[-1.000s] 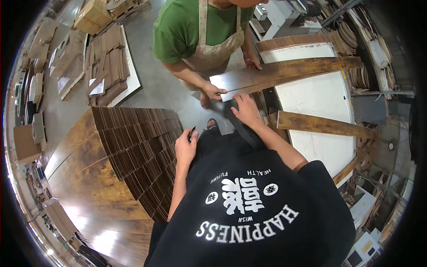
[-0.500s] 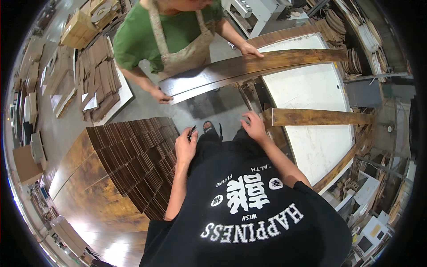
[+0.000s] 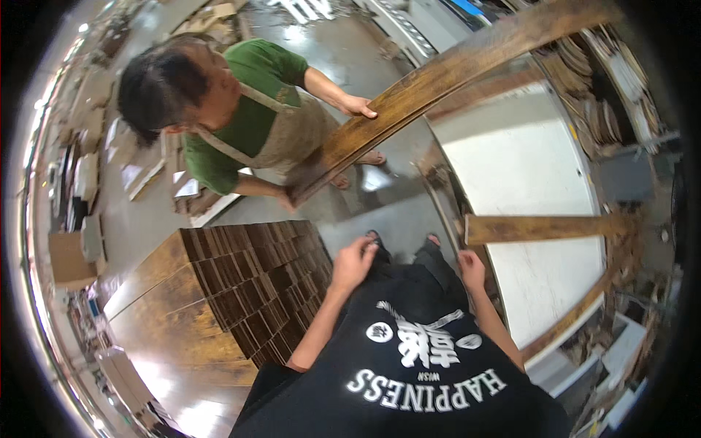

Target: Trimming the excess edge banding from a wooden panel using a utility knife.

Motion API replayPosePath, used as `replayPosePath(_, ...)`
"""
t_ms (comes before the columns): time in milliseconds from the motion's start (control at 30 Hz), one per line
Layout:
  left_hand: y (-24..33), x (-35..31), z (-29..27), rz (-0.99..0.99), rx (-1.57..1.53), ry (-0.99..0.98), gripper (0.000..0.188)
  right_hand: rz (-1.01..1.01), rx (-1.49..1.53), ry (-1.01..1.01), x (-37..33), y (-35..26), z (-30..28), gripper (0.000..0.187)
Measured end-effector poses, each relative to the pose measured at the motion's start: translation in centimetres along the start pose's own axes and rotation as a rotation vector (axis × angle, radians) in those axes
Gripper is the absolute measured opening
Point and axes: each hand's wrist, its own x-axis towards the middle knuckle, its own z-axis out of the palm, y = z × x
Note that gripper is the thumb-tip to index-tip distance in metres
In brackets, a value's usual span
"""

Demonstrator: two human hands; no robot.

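Observation:
My left hand [image 3: 353,267] is raised in front of my body, to the right of a tall stack of wooden planks [image 3: 164,310]. Its fingers are curled closed, and what they hold is hidden. Just below the near end of a brown plank [image 3: 540,228], my right hand [image 3: 472,270] has its fingers bent together, with nothing visible in them. That plank lies across a white-topped table [image 3: 544,281]. Opposite me, a person in a green shirt and apron holds a long brown plank [image 3: 427,87] in both hands, tilted up to the right.
The table's long left edge runs beside my right arm. Another brown plank [image 3: 569,321] lies along its near side. Curved wooden offcuts [image 3: 584,95] stand at the far right. A cardboard box [image 3: 71,259] sits at the left, and grey floor [image 3: 394,219] shows between stack and table.
My view has shifted. The person's plank now slants more steeply, its right end higher. The small black pen-like thing in my left hand no longer shows. My right hand's fingers have drawn together.

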Motion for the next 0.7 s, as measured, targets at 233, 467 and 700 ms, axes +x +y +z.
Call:
replayPosePath(233, 2.1, 0.5, -0.6, -0.047, 0.078, -0.047, 0.038, 0.381, -0.376, -0.353, -9.1, 4.5, -6.9, 0.039)
replayPosePath(467, 2.2, 1.1, 0.5, -0.067, 0.121, -0.114, 0.042, 0.505, 0.083, -0.404, -9.3, 2.6, -8.4, 0.041)
replayPosePath(700, 3.1, 4.4, 2.5, -0.041, 0.085, -0.223, 0.045, 0.427, 0.528, -0.466, -11.0, 0.9, -7.3, 0.046)
